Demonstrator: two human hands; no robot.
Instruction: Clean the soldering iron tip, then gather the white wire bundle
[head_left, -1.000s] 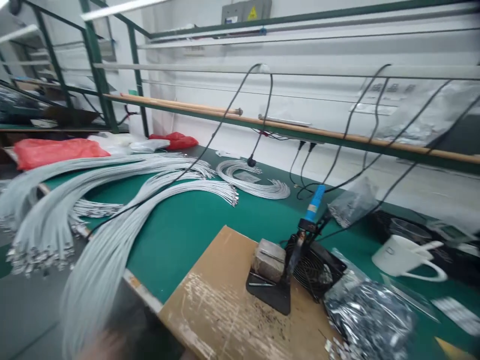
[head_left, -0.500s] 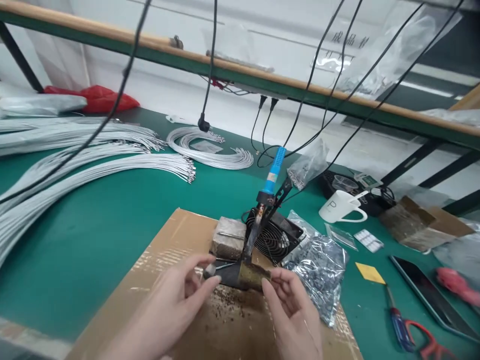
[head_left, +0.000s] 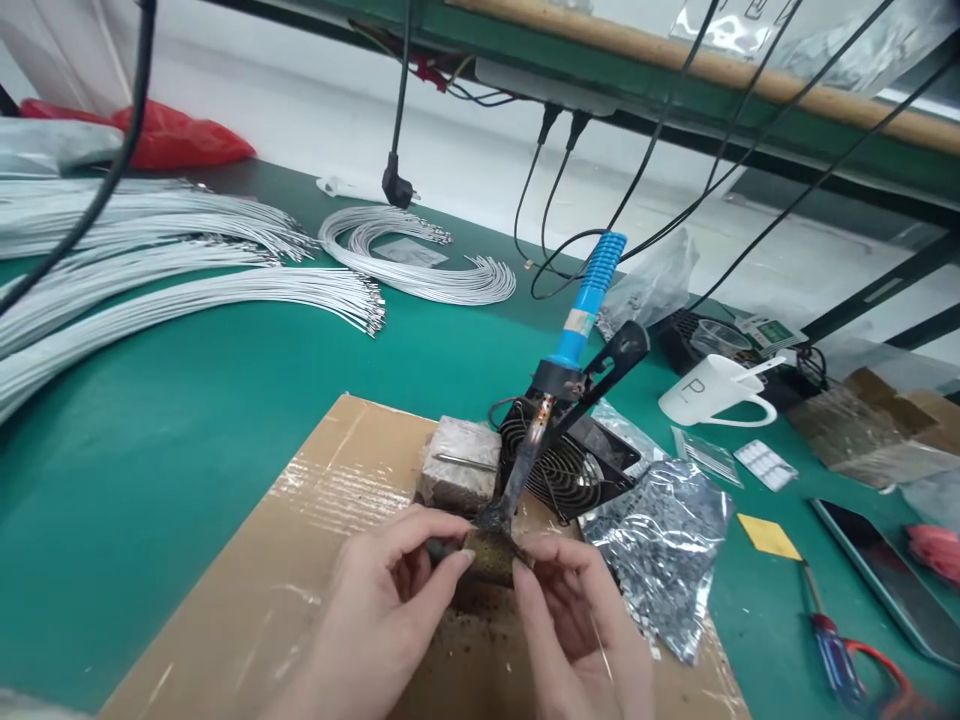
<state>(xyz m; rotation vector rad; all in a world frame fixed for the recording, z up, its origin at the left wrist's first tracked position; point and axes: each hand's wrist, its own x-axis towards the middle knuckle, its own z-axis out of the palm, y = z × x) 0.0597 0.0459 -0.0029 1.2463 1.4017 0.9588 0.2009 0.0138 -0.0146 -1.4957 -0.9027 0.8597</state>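
Note:
A blue-handled soldering iron leans in its black stand, tip down at a dirty yellow-brown sponge on the stand's base. My left hand pinches the sponge's left end between thumb and fingers. My right hand touches the sponge's right end with its fingertips. Both hands rest over a taped brown cardboard sheet. A grey block with a metal pin on top sits just behind the sponge.
A small black fan lies behind the stand, a shiny bag of small parts to the right. White mug, yellow note, screwdriver and phone lie further right. Grey wire bundles cover the green mat's left side.
The camera has tilted down and closer. Both hands, absent a second ago, came in from below and closed on the sponge at the iron's tip.

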